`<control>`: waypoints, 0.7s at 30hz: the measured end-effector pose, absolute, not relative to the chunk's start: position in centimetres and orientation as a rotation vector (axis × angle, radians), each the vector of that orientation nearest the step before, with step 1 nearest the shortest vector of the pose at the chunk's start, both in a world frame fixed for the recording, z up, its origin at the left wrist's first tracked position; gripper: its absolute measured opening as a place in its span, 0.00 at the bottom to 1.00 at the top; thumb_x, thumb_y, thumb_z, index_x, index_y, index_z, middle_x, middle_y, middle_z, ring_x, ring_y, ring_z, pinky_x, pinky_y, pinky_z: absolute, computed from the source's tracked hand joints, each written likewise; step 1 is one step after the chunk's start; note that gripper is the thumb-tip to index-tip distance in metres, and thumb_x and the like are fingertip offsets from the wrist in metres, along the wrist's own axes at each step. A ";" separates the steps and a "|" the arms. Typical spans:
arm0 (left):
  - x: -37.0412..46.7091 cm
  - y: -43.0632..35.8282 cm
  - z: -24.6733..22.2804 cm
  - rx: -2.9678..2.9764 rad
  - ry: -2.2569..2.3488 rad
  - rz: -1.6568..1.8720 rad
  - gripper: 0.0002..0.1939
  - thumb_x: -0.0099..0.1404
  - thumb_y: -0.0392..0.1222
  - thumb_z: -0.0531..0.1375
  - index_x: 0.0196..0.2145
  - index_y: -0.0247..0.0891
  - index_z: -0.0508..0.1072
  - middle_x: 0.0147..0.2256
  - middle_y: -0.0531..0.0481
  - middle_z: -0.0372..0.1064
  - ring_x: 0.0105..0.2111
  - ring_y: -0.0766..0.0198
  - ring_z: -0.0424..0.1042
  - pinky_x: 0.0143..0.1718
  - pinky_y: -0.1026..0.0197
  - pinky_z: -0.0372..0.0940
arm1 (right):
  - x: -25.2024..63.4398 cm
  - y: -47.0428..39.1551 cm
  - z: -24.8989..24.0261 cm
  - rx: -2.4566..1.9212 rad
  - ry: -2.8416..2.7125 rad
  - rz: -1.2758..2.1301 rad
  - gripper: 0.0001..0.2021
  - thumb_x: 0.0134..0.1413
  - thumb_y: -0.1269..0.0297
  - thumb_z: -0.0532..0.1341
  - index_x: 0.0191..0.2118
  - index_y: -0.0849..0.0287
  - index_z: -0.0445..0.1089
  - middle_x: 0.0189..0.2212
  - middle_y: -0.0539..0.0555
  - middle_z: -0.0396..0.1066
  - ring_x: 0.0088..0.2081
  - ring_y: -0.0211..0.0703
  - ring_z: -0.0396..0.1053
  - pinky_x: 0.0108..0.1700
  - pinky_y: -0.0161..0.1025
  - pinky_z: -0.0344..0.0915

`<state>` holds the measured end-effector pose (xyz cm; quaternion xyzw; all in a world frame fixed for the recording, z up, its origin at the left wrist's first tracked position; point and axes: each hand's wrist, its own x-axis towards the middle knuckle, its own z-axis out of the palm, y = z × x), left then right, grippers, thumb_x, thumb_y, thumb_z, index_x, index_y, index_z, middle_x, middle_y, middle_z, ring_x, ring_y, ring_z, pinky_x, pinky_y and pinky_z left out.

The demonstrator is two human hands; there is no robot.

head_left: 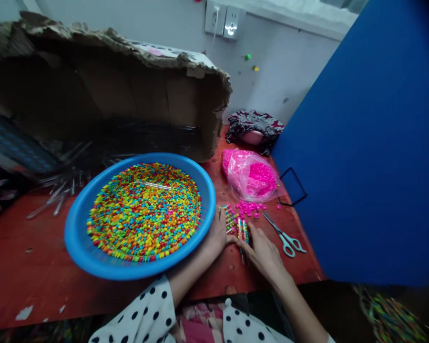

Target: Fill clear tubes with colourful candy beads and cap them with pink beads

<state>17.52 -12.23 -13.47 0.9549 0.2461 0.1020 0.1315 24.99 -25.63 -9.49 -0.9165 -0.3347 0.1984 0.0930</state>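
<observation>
Several clear tubes filled with coloured candy-like pieces point(242, 229) lie on the red table between my hands. My right hand point(266, 252) is closed on these tubes from the right, its thumb reaching across their near end. On the other side, my left hand point(217, 233) curls around another small group of filled tubes point(229, 219), its thumb stretched toward the right thumb. Some of its fingers are hidden by the hand itself. Loose pink pieces point(249, 208) are scattered just beyond the tubes. Left of my hands stands a blue basin point(71, 233) of multicoloured pieces, with a clear empty tube point(157, 186) on top.
A bag of pink pieces point(252, 174) sits behind the loose ones. Scissors point(284, 237) lie to the right, near a blue panel point(361, 157). A torn cardboard box point(128, 85) stands at the back, with empty clear tubes point(59, 197) before it on the red table point(21, 271).
</observation>
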 end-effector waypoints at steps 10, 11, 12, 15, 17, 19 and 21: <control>17.0 -14.0 -10.0 3.150 0.673 0.105 0.14 0.62 0.25 0.47 0.41 0.26 0.69 0.36 0.37 0.65 0.39 0.52 0.66 0.39 0.54 0.63 | 23.4 -25.8 -9.9 -2.831 -1.071 0.517 0.25 0.54 0.62 0.50 0.57 0.65 0.57 0.47 0.64 0.64 0.46 0.55 0.67 0.42 0.44 0.63; 17.3 -14.2 -9.7 3.142 0.711 0.070 0.14 0.61 0.24 0.46 0.39 0.26 0.69 0.34 0.38 0.65 0.37 0.53 0.66 0.35 0.56 0.64 | 23.3 -25.7 -10.0 -2.846 -1.073 0.482 0.24 0.53 0.63 0.50 0.56 0.65 0.58 0.45 0.64 0.65 0.45 0.54 0.67 0.40 0.43 0.63; 17.6 -14.3 -9.4 3.132 0.737 0.038 0.14 0.61 0.24 0.46 0.38 0.26 0.70 0.33 0.38 0.65 0.35 0.53 0.66 0.33 0.58 0.63 | 23.3 -25.5 -10.1 -2.859 -1.071 0.444 0.23 0.53 0.64 0.50 0.54 0.65 0.59 0.44 0.63 0.66 0.44 0.53 0.68 0.40 0.42 0.63; 18.2 -14.4 -8.9 3.084 0.755 -0.032 0.12 0.60 0.26 0.49 0.38 0.24 0.69 0.35 0.36 0.64 0.36 0.51 0.67 0.30 0.59 0.63 | 23.6 -25.5 -10.5 -2.872 -1.042 0.376 0.15 0.53 0.69 0.49 0.47 0.63 0.62 0.41 0.61 0.68 0.42 0.50 0.68 0.39 0.39 0.62; 18.3 -14.2 -8.8 2.985 0.765 -0.028 0.12 0.59 0.27 0.50 0.40 0.23 0.68 0.37 0.33 0.64 0.38 0.49 0.66 0.31 0.56 0.63 | 24.2 -25.8 -10.6 -2.837 -1.029 0.395 0.12 0.54 0.70 0.47 0.42 0.63 0.62 0.39 0.61 0.69 0.42 0.49 0.69 0.39 0.39 0.62; 18.2 -14.0 -8.7 2.865 0.774 -0.031 0.14 0.58 0.28 0.51 0.42 0.22 0.67 0.39 0.31 0.63 0.39 0.46 0.66 0.35 0.52 0.63 | 25.0 -26.3 -10.7 -2.751 -0.992 0.452 0.10 0.54 0.70 0.47 0.40 0.62 0.62 0.37 0.61 0.69 0.40 0.49 0.69 0.39 0.39 0.62; 17.8 -13.9 -8.6 2.794 0.774 -0.039 0.15 0.56 0.29 0.53 0.42 0.22 0.66 0.40 0.30 0.63 0.41 0.45 0.65 0.39 0.49 0.62 | 25.6 -26.9 -11.0 -2.560 -0.862 0.596 0.09 0.56 0.65 0.47 0.39 0.60 0.60 0.32 0.58 0.69 0.35 0.47 0.70 0.35 0.39 0.63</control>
